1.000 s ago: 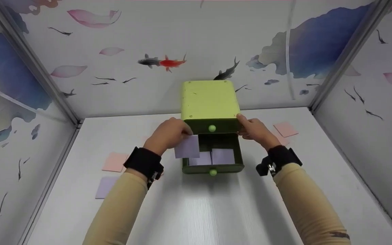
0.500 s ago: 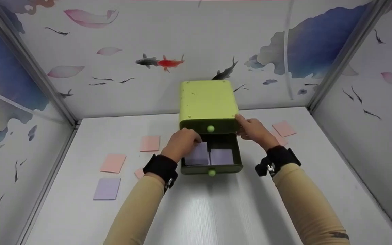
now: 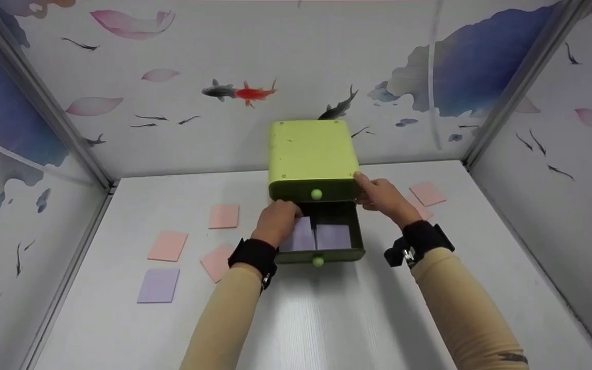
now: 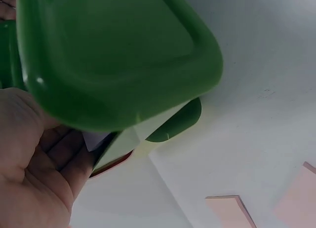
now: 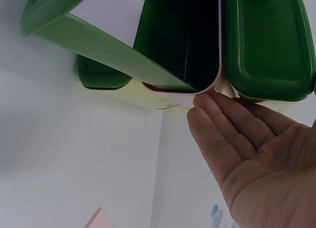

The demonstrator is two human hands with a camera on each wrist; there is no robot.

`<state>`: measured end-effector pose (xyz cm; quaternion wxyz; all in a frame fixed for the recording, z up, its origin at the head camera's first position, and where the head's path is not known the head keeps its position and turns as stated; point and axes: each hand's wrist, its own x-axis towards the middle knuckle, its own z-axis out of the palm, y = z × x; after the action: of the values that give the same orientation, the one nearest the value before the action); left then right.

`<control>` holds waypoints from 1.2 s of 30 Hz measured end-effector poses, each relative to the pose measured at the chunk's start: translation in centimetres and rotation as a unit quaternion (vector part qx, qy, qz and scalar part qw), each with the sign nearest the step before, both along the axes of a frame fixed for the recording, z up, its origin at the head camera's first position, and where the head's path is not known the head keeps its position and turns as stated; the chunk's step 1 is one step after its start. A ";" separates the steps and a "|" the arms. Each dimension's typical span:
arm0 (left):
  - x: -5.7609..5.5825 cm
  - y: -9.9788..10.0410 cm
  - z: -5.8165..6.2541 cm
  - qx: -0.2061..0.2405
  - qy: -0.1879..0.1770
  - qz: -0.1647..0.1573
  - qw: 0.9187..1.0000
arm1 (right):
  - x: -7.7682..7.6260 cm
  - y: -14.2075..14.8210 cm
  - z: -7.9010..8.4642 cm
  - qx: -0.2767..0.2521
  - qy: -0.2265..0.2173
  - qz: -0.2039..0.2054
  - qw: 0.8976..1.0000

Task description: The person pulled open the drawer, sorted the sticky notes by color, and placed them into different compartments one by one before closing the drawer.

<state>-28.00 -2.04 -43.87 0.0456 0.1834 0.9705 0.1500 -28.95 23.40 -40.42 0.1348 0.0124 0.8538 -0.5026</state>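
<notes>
A small lime-green drawer cabinet [image 3: 314, 151] stands against the back wall, its lower drawer [image 3: 321, 255] pulled out. My left hand [image 3: 277, 223] reaches into that drawer's left side and pinches a lavender sticky note pad [image 3: 303, 234] by its upper edge; the left wrist view hides most of the pad behind the drawer front [image 4: 128, 99]. Beside it in the drawer lies another lavender pad [image 3: 333, 237]. My right hand [image 3: 386, 198] holds the cabinet's right front corner, thumb at the top edge and fingers along the side, as the right wrist view shows its palm [image 5: 266, 164].
Left on the white table are several pink note pads [image 3: 168, 246] and one lavender pad [image 3: 158, 285]. More pink pads [image 3: 427, 193] lie right of the cabinet, partly behind the right hand. The upper drawer, with its round knob [image 3: 316, 194], is closed. Printed walls surround the table.
My left hand has carried the lavender pad rightward and down from above the drawer's left edge into the drawer. The right hand keeps its place on the cabinet.
</notes>
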 end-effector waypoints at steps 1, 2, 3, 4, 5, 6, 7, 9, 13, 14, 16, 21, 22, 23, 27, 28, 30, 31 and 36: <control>0.0 0.0 -0.1 -0.004 0.002 0.001 1.000 | 0.0 -0.1 0.0 -0.002 0.002 0.000 1.000; 0.1 0.1 -0.2 -0.008 0.005 0.002 1.000 | 0.0 -0.2 0.0 -0.004 0.003 0.000 1.000; 0.1 0.1 -0.3 -0.014 0.007 0.002 1.000 | 0.0 -0.3 -0.1 -0.003 0.005 -0.001 1.000; 0.2 0.2 -0.4 -0.018 0.008 0.003 1.000 | 0.1 -0.3 -0.1 -0.003 0.006 -0.002 1.000; 0.2 0.2 -0.4 -0.023 0.009 0.003 1.000 | 0.1 -0.4 -0.1 -0.002 0.006 -0.003 1.000; 0.3 0.2 -0.5 -0.026 0.012 0.002 1.000 | 0.1 -0.5 -0.1 -0.002 0.005 -0.003 1.000; 0.3 0.2 -0.6 -0.032 0.015 0.001 0.999 | 0.1 -0.5 -0.1 -0.001 0.005 -0.003 1.000; 0.3 0.3 -0.7 -0.041 0.020 -0.004 0.999 | 0.1 -0.5 0.0 0.000 0.003 -0.002 1.000; 0.3 0.4 -0.9 -0.054 0.029 -0.012 0.998 | 0.1 -0.4 0.2 -0.005 -0.006 0.000 1.000; 0.3 0.4 -0.9 -0.055 0.031 -0.013 0.998 | 0.1 -0.4 0.2 -0.007 -0.008 0.000 1.000; 0.3 0.4 -1.0 -0.056 0.035 -0.015 0.998 | 0.2 -0.4 0.3 -0.010 -0.011 0.000 1.000; 0.3 0.3 -1.1 -0.049 0.046 -0.019 0.998 | 0.2 -0.3 0.3 -0.011 -0.012 -0.001 1.000; 0.4 0.3 -1.1 -0.047 0.048 -0.020 0.998 | 0.2 -0.3 0.2 -0.009 -0.011 -0.001 1.000; 0.4 0.2 -1.1 -0.045 0.049 -0.022 0.998 | 0.2 -0.3 0.2 -0.006 -0.009 -0.001 1.000; 0.4 0.0 -1.0 -0.037 0.061 -0.035 0.997 | 0.1 -0.3 0.0 0.001 -0.005 -0.003 1.000; 0.4 0.0 -0.9 -0.033 0.063 -0.039 0.997 | 0.1 -0.3 0.0 0.002 -0.004 -0.005 1.000; 0.3 -0.1 -0.8 -0.027 0.069 -0.048 0.996 | 0.0 -0.2 0.0 0.001 -0.003 -0.008 1.000; 0.4 -0.2 -0.7 -0.023 0.069 -0.052 0.996 | 0.0 -0.2 -0.1 -0.001 -0.003 -0.010 1.000; 0.6 -0.7 -0.3 -0.014 0.059 -0.060 0.996 | 0.0 0.0 0.0 -0.008 -0.006 -0.005 1.000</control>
<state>-27.42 -2.70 -44.16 -0.0004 0.2497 0.9606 0.1219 -28.94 23.40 -40.46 0.1381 0.0184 0.8489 -0.5098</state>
